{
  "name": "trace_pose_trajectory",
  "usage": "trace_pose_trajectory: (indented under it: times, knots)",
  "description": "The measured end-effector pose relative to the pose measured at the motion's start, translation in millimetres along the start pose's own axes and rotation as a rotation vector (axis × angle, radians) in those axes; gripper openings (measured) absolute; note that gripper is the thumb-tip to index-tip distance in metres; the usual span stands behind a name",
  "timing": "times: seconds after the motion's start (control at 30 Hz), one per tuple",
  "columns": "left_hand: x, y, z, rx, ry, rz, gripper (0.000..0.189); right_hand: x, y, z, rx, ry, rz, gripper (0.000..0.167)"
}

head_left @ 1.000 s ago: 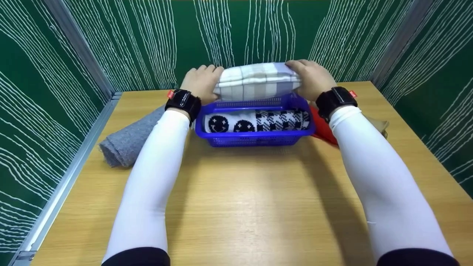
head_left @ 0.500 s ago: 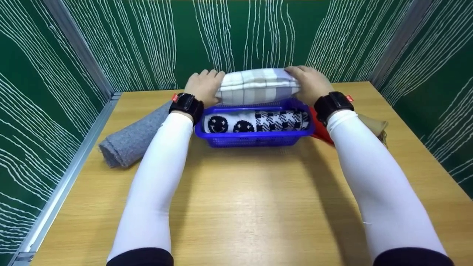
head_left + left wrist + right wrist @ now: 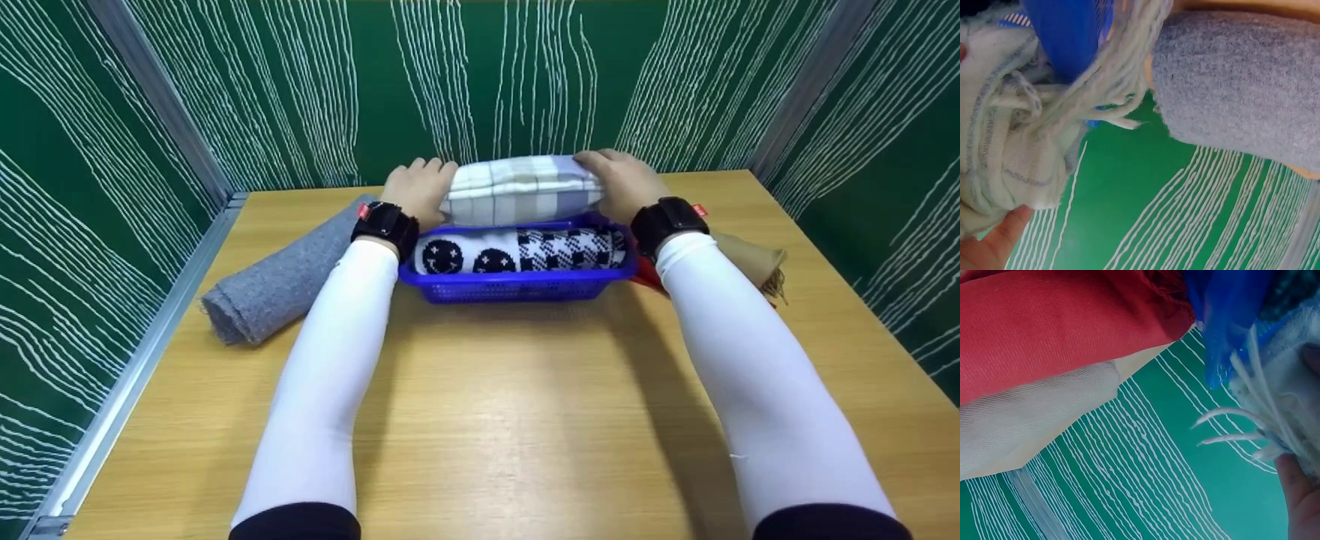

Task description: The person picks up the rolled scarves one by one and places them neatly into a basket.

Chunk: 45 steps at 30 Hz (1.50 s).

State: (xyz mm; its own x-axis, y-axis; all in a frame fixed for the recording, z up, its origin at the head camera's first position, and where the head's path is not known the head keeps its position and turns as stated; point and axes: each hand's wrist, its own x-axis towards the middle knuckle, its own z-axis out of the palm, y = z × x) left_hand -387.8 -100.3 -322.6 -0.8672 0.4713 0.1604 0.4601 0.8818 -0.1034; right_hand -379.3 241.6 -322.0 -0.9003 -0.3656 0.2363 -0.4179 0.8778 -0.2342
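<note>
A rolled plaid scarf [image 3: 521, 191] in white, beige and lilac is held at both ends over the back of a blue plastic basket [image 3: 517, 289]. My left hand [image 3: 420, 189] grips its left end; in the left wrist view, pale fringe [image 3: 1100, 84] hangs out of the roll. At the right end, my right hand [image 3: 626, 184] grips the roll, its thumb on top in the head view. Inside the basket, along the front, lies a black-and-white knitted roll [image 3: 570, 249] with smiley faces and a houndstooth pattern. The scarf hides the rear of the basket.
Left of the basket a grey rolled scarf [image 3: 277, 277] lies slanted on the wooden table [image 3: 525, 420]. To the right are a red roll [image 3: 1067, 326] and a tan fringed roll [image 3: 750, 259], partly behind my right arm. Green panels [image 3: 382, 75] with white lines enclose three sides.
Both hands have lowered the plaid scarf toward the basket, and it now overlaps the basket's back rim. My hands have also drawn slightly closer together.
</note>
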Motion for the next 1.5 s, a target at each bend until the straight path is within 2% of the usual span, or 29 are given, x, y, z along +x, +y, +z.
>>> trace_pose_trajectory:
  times: [0.33, 0.63, 0.93, 1.2, 1.33, 1.5]
  knots:
    - [0.9, 1.9, 6.7, -0.008, -0.036, -0.015, 0.077, 2.0, 0.6, 7.6, 0.012, -0.038, 0.011, 0.083]
    - [1.7, 1.5, 12.8, -0.043, -0.102, -0.033, 0.082, 2.7, -0.2, 9.8, -0.018, -0.098, -0.001, 0.081]
    - [-0.3, -4.9, 11.7, -0.050, -0.103, 0.015, 0.093, 2.6, 1.1, 9.1, -0.030, -0.160, 0.028, 0.087]
    - [-3.9, -2.4, 6.1, -0.042, -0.107, 0.021, 0.097, 2.3, -3.8, 5.2, -0.082, -0.141, -0.015, 0.088]
    - [-5.0, -4.6, 6.9, -0.051, -0.101, 0.036, 0.095, 1.4, -6.5, 3.8, -0.081, -0.132, -0.023, 0.086]
    - [-8.4, -5.8, 1.3, -0.050, -0.086, 0.057, 0.086, -0.9, -12.7, 0.2, -0.087, -0.156, 0.009, 0.086]
